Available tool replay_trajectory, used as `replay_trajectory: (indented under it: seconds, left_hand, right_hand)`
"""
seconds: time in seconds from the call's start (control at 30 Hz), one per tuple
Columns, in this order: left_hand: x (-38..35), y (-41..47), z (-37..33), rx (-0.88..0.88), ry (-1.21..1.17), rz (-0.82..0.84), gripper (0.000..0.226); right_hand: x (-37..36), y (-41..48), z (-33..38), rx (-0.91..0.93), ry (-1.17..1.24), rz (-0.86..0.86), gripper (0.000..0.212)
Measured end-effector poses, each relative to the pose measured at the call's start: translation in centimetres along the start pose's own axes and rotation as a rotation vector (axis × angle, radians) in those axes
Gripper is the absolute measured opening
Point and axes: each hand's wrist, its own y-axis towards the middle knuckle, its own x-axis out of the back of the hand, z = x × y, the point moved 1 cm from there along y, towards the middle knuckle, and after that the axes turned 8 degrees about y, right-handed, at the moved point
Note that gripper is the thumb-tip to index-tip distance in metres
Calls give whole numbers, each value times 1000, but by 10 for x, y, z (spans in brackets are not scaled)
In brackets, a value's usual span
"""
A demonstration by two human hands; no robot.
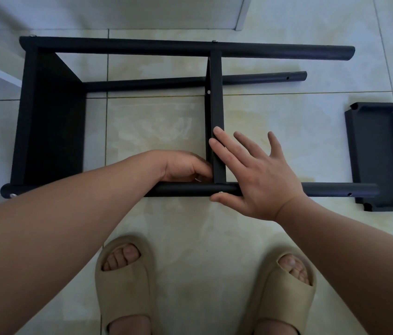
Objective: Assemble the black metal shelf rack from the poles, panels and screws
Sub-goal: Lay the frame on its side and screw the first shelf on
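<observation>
My right hand [256,175] lies flat, fingers spread, across the middle panel [214,105] and near pole [181,189]; my left hand [185,168] curls against that panel, its grip hidden.

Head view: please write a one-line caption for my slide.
Right hand rests flat on the middle panel at the near pole; left hand at the joint; a loose panel lies aside.

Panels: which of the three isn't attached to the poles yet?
The rightmost panel lies loose on the floor; the left panel and middle panel stand between the poles.
</observation>
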Motion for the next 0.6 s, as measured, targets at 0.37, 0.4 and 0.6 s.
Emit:
replay_trajectory:
  seconds: [0.37,0.4,0.6]
  left_hand:
    - [3,4,3,-42,-88,19,25]
    - [1,4,3,-19,-30,8,20]
    - [2,3,2,-84,-105,12,14]
  right_hand:
    - [0,0,0,-5,-6,11,96]
    - [1,-1,-1,-7,-4,10,96]
    - [0,0,0,-6,-3,11,95]
